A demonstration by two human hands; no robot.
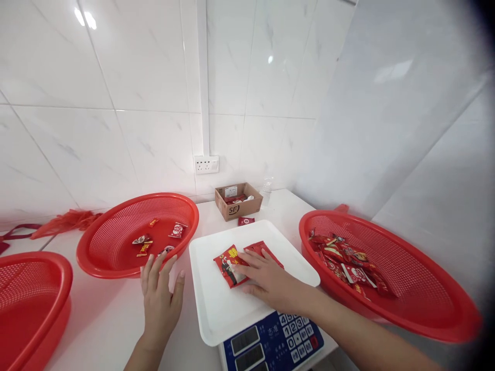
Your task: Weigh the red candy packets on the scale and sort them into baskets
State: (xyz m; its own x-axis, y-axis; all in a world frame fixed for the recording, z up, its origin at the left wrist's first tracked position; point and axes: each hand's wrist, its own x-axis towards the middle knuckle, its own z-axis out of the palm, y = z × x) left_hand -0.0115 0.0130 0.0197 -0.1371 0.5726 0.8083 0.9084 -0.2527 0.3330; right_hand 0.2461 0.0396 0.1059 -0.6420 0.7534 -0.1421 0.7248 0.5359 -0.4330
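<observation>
My right hand (268, 278) lies with fingers stretched over two red snack packets on a white tray. Its fingertips rest on the right edge of the printed packet (227, 267), and the other red packet (267, 251) is partly under the hand. The white tray (212, 319) sits on top of a blue digital scale (276, 342). To the left of the tray, my left hand (161, 296) is raised with fingers apart and holds nothing. It is nearest to the rim of a red mesh basket (116, 221) with several small packets inside.
At right, another red basket (417, 268) holds a pile of packets. A second-from-wall small cardboard box (247, 208) stands behind the tray, with a dark red packet (246, 221) before it and a clear bottle (266, 191) beside it. Another red basket (58, 273) is at far left.
</observation>
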